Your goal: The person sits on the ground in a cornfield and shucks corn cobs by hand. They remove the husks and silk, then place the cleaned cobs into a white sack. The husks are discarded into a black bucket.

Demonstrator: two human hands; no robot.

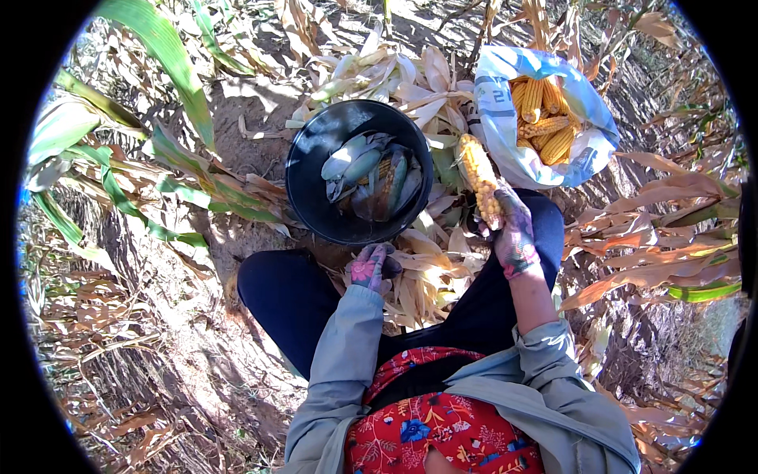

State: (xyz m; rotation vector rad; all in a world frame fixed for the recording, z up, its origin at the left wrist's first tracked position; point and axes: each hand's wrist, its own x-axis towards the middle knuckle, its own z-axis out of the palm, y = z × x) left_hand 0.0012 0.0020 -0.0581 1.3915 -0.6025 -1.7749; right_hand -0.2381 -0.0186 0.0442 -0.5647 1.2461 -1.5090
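Clothing of the seated person: a grey-green jacket (pixel 345 340), worn open (its right sleeve ends well above the glove); a red top (pixel 442 426) with blue flowers; navy trousers (pixel 280 288); and pink-flowered gloves (pixel 521 249) on left hand (pixel 369 267) and right hand (pixel 513 221).

Corn cob (pixel 478 178): bumpy, lightly glossy kernels. Bucket (pixel 310 162): smooth, dark plastic. Sack (pixel 497 130): thin, crinkled plastic. Husks (pixel 426 292): papery, matt. Jacket (pixel 347 340): matt cloth. Soil (pixel 193 340): rough, matt.

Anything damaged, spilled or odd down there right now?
The corn cob in the right hand looks odd: paler and patchier than the orange cobs in the white-and-blue sack. Sunlight may explain some. Otherwise, nothing stands out.
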